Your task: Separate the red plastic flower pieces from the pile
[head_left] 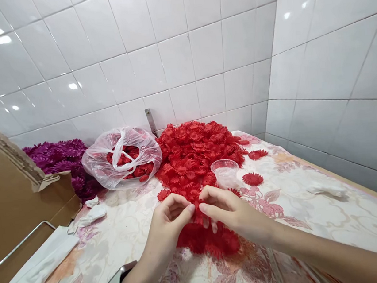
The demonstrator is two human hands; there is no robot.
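Note:
My left hand (173, 216) and my right hand (221, 209) meet at the centre, thumbs and fingers closed on a red fabric flower (198, 212) between them. Most of that flower is covered by the fingertips. Below the hands lies a small heap of red flowers (211, 241). A large pile of red flowers (192, 145) rises just beyond. Close to my right hand, a clear plastic cup (225, 172) with whitish contents stands at the pile's edge. Single red flowers (252, 179) lie to its right.
A tied clear plastic bag (93, 161) of red pieces stands left of the pile. Purple flowers (63, 158) are heaped behind a cardboard box (21, 202). Crumpled white tissue (90, 215) lies on the floral tablecloth (124, 236). Tiled walls (174, 58) bound the back and right.

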